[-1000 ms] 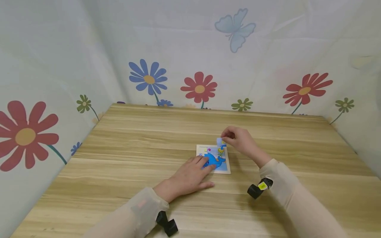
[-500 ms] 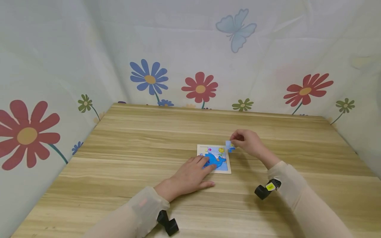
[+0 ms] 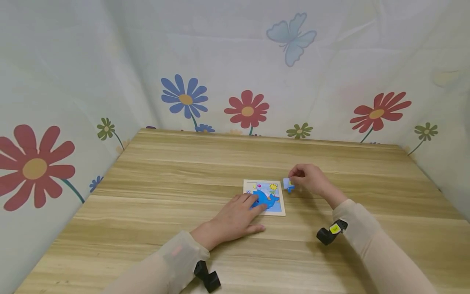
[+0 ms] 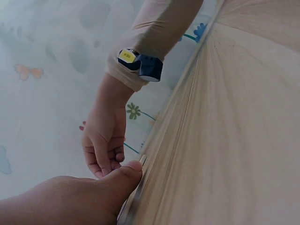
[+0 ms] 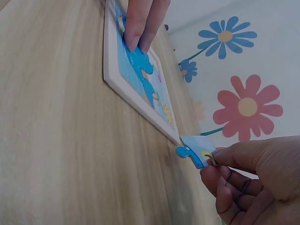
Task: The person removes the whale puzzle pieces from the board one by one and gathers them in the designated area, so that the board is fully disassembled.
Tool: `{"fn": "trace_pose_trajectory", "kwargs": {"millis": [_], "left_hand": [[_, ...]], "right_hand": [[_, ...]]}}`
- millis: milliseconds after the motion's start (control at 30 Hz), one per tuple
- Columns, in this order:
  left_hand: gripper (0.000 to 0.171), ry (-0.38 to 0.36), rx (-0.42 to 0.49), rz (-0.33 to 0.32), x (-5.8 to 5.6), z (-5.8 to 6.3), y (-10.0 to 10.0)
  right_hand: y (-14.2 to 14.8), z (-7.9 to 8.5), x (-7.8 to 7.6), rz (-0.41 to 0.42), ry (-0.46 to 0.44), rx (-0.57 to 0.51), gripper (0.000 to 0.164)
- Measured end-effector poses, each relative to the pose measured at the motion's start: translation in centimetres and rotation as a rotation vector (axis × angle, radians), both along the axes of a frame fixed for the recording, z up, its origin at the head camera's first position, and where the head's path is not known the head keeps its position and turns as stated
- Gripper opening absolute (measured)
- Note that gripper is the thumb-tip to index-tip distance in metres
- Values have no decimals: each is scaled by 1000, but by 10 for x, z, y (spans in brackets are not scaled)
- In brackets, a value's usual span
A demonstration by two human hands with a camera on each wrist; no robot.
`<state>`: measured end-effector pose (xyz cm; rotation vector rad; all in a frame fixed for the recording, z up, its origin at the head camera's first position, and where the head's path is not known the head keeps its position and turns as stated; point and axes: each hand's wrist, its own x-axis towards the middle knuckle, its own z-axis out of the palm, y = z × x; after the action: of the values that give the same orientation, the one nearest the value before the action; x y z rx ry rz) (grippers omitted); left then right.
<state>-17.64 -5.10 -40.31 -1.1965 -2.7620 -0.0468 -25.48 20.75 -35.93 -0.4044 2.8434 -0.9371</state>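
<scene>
- Right hand [image 3: 308, 177]: the grip is a close pinch, thumb against fingers, with a jigsaw piece [image 3: 287, 183] held by one side.
- The piece is just right of the far-right corner of the puzzle frame [image 3: 282, 200], apart from it in the head view; the right wrist view suggests it is raised off the bench [image 3: 191, 163].
- Its face is pale blue with a darker blue tab and a bit of yellow (the fingers cover part of that side, so the full outline is hidden).
- Left hand [image 3: 235, 218]: the grip is loose, with fingers extended and fingertips resting on the blue whale picture [image 3: 269, 201] inside the frame; nothing is pinched, and the thumb lies out to the near side.
- The frame lies flat on the bench, its far-left part showing a pale area beside the printed picture.
- Handling, as a judgement: the piece looks thin, light and stiff, probably card or thin wood, with a smooth face that could slide under a fingertip. The narrow tab looks like its weakest point, so opposite edges of the broad body seem the best hold.
- The frame also looks light and likely to skid; its raised rim offers the surest hold.
</scene>
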Motion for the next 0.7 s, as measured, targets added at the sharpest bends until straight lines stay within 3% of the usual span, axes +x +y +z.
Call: {"fn": "trace_pose_trajectory", "kwargs": {"millis": [367, 700], "left_hand": [[58, 1, -4, 3, 0, -1, 0], [58, -2, -2, 4, 1, 1, 0]], "right_hand": [[4, -13, -7, 6, -29, 26, 10], [2, -20, -10, -5, 39, 56, 9]]}}
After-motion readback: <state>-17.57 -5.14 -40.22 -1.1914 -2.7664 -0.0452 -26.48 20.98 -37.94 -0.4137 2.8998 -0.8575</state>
